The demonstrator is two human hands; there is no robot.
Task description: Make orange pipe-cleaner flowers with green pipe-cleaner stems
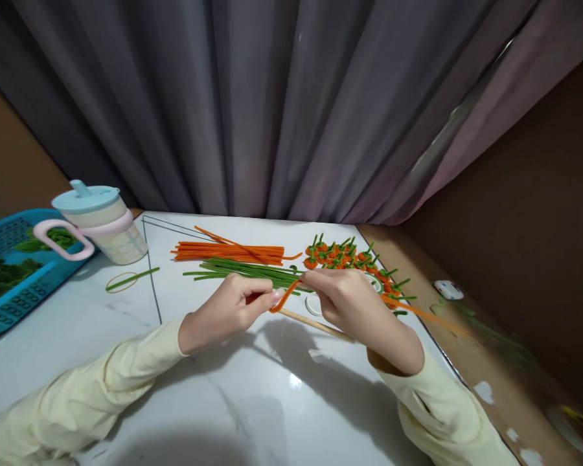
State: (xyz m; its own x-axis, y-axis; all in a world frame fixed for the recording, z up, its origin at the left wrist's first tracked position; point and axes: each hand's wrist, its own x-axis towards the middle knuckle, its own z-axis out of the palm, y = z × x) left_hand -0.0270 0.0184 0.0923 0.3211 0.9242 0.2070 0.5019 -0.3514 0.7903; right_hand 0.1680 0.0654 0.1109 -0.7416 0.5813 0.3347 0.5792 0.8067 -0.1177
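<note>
Between my two hands stretches an orange pipe cleaner [286, 297], bent around the tip of a thin wooden stick [315, 322]. My left hand [236, 307] is closed, thumb and fingers pinching the stick's end together with the pipe cleaner. My right hand [357, 301] is closed on the same pipe cleaner at its fingertips; a long orange tail shows beyond this hand to the right. Just past my hands lie a bundle of green pipe cleaners [243, 270] and a bundle of orange pipe cleaners [228, 251]. Several small orange pumpkin shapes with green stems [340, 252] cluster behind my right hand.
A lidded cup with a pink handle [111, 236] stands at the left by a blue basket [24, 294] holding leafy greens. A green piece with a rubber band [126, 279] lies nearby. A small white case [448, 290] sits on the right ledge. Grey curtains [252, 110] hang behind the table.
</note>
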